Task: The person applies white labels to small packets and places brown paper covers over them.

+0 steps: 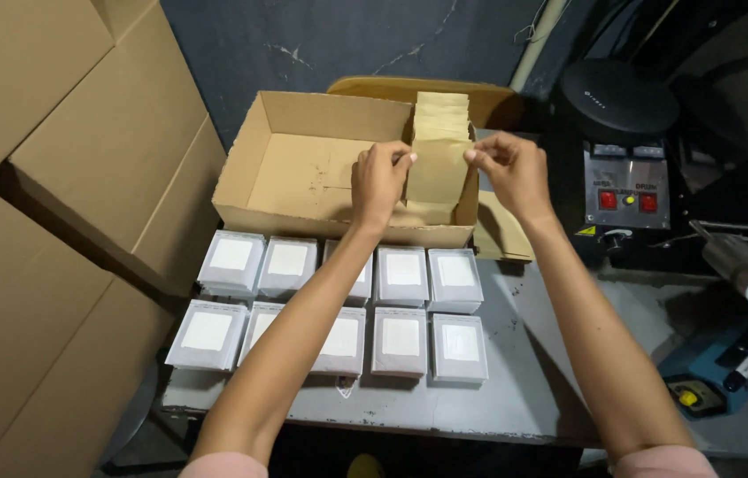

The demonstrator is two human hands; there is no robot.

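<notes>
An open brown cardboard box [303, 168] is sitting at the far side of the grey table [516, 389]. Flat brown paper bags [438, 146] are standing in a stack at the box's right end. The left hand [380, 181] is pinching the left edge of the front bag. The right hand [508, 168] is pinching its right edge. Nearer, ten small white boxes [400, 341] are lying in two neat rows, each with a square label on top. Big plain cardboard cartons [55, 177] are piling up on the left. A black machine [626, 177] with red buttons is sitting on the right.
</notes>
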